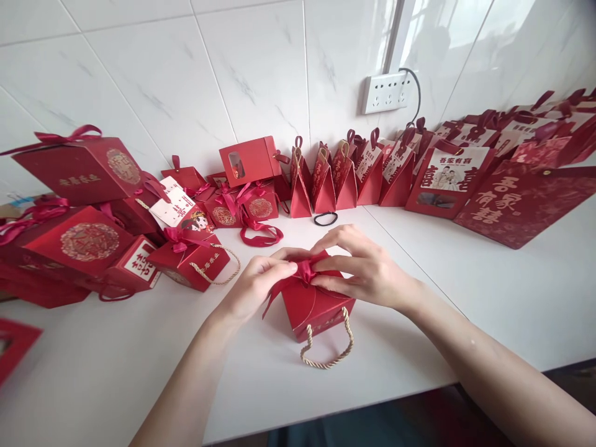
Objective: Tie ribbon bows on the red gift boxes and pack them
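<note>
A red gift box [316, 310] with a gold rope handle [328, 362] stands on the white table in front of me. A red satin ribbon [305, 273] is gathered in a bow or knot on its top. My left hand [258, 279] pinches the ribbon's left side between thumb and fingers. From the right, my right hand [367, 267] has its fingertips closed on the other side of the ribbon. One ribbon tail hangs over the box's left edge. My fingers hide part of the knot and the far side of the box.
Several red gift boxes [88, 242] are piled at the left, a small one [195, 264] nearest. Triangular red boxes [323, 183] line the tiled wall, with more red bags [521, 198] at right. A black hair tie [325, 218] lies behind my hands. A power strip [386, 92] is on the wall.
</note>
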